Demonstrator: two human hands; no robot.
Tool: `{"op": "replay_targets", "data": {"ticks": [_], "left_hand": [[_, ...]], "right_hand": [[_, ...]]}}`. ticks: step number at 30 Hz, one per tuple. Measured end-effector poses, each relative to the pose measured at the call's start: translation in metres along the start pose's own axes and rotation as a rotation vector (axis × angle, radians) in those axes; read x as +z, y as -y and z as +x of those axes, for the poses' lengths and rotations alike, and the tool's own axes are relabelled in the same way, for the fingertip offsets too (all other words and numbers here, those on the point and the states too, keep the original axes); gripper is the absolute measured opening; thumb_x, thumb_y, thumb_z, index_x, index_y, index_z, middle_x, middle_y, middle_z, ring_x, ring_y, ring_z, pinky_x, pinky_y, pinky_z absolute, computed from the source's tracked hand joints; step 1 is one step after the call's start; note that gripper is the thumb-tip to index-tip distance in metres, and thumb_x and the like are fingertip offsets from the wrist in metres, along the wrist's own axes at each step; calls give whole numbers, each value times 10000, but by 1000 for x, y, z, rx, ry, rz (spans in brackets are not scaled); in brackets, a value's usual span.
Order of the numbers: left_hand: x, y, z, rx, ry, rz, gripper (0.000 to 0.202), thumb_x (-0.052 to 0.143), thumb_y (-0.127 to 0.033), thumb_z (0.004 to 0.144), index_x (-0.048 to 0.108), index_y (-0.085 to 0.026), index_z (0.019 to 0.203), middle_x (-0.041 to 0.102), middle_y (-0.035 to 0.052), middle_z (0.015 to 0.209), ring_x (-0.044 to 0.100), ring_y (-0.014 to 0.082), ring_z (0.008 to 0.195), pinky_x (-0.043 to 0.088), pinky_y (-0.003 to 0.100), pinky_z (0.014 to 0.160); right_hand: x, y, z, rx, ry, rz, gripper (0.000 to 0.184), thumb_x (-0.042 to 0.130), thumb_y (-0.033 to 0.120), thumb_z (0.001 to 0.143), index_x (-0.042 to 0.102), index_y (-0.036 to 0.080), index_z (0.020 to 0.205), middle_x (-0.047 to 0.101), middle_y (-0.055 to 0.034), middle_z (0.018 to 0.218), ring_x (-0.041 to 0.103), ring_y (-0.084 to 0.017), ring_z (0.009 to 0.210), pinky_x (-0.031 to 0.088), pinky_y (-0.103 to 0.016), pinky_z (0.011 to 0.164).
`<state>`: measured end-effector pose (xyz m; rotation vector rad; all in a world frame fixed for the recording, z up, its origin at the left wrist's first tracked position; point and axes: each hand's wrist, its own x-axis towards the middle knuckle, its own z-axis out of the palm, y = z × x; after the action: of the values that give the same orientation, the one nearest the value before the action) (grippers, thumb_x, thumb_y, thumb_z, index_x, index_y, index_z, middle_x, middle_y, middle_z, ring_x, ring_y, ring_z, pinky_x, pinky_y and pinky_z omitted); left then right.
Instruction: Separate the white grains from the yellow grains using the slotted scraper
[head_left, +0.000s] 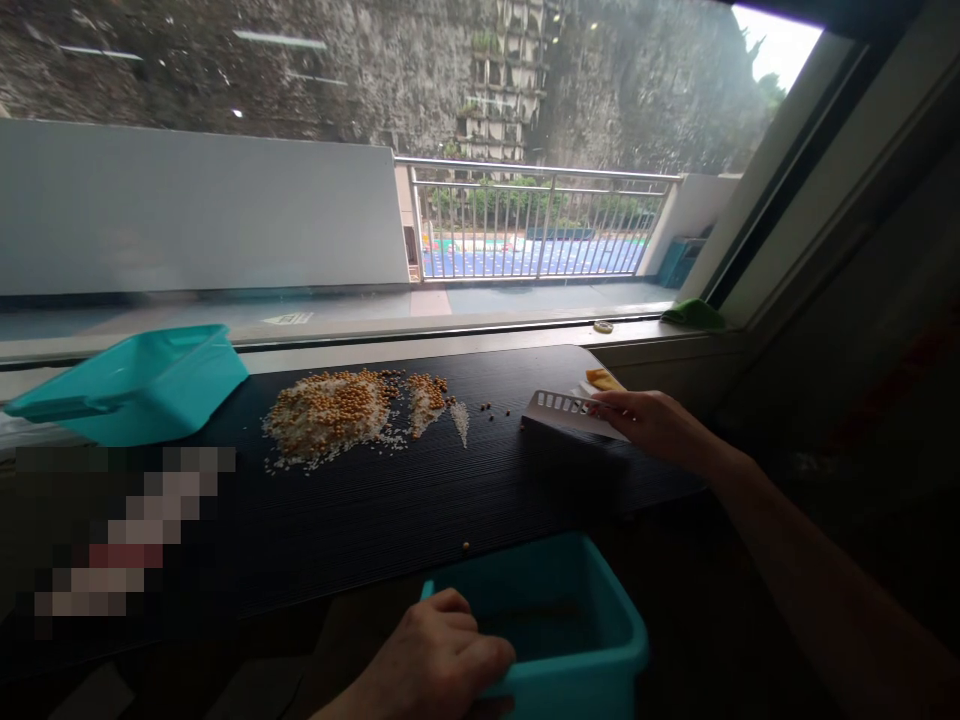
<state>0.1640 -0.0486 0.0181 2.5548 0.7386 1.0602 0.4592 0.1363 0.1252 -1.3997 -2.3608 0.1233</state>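
My left hand (442, 655) is closed around the near rim of a teal plastic bin (626, 640) below the front edge of the dark tabletop (360, 530). In my right hand (664, 425) is a white slotted plastic piece (574, 415), flat with a row of openings, held tilted at the table's right end; its exact kind is unclear. Left of it lie a heap of white grains and yellow beans (330, 415), a smaller bean pile (427, 395) and a thin wedge of white grains (460, 422). Several stray beans (491, 416) dot the surface between.
A teal dustpan (150, 385) rests at the table's left end. A yellow item (604, 379) shows just behind my right hand. Along the window sill (645, 345) are a small ring (602, 327) and a green cloth (694, 315). One bean (466, 546) lies near the front edge.
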Motion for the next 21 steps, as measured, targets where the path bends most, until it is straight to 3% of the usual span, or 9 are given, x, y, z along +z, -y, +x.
{"op": "replay_targets", "data": {"ticks": [8, 11, 15, 18, 21], "left_hand": [[-1, -4, 5, -11, -3, 0, 310, 350, -331, 994, 500, -199, 757, 498, -55, 496, 449, 104, 401, 417, 267, 590], [0, -4, 6, -15, -8, 8, 296, 354, -327, 984, 510, -196, 770, 499, -52, 496, 464, 106, 403, 419, 269, 592], [0, -4, 6, -14, -2, 3, 304, 347, -333, 990, 525, -191, 789, 522, -45, 503, 471, 107, 410, 429, 274, 601], [2, -3, 6, -11, 0, -1, 321, 339, -337, 995, 533, -186, 788, 532, -42, 497, 458, 103, 405, 431, 270, 596], [2, -3, 7, -19, 10, -4, 367, 317, -355, 1008, 530, -186, 761, 522, -44, 490, 447, 98, 397, 427, 267, 587]], "right_hand": [[-35, 12, -37, 14, 350, 339, 400, 520, 507, 896, 751, 233, 1075, 762, -37, 880, 688, -251, 771, 530, -314, 642], [-41, 11, -35, 54, 252, 334, 414, 539, 515, 880, 752, 215, 1070, 761, -45, 935, 688, -258, 800, 526, -305, 648], [-27, -4, -14, 45, 74, 216, 377, 550, 456, 878, 745, 220, 1098, 766, -46, 980, 697, -251, 840, 522, -307, 731], [-14, -15, -4, 47, 55, 152, 368, 551, 434, 871, 749, 218, 1093, 770, -53, 952, 697, -244, 821, 515, -311, 730], [-15, -16, -11, 65, 93, 185, 407, 560, 471, 863, 744, 207, 1113, 768, -52, 943, 686, -244, 816, 512, -303, 698]]}}
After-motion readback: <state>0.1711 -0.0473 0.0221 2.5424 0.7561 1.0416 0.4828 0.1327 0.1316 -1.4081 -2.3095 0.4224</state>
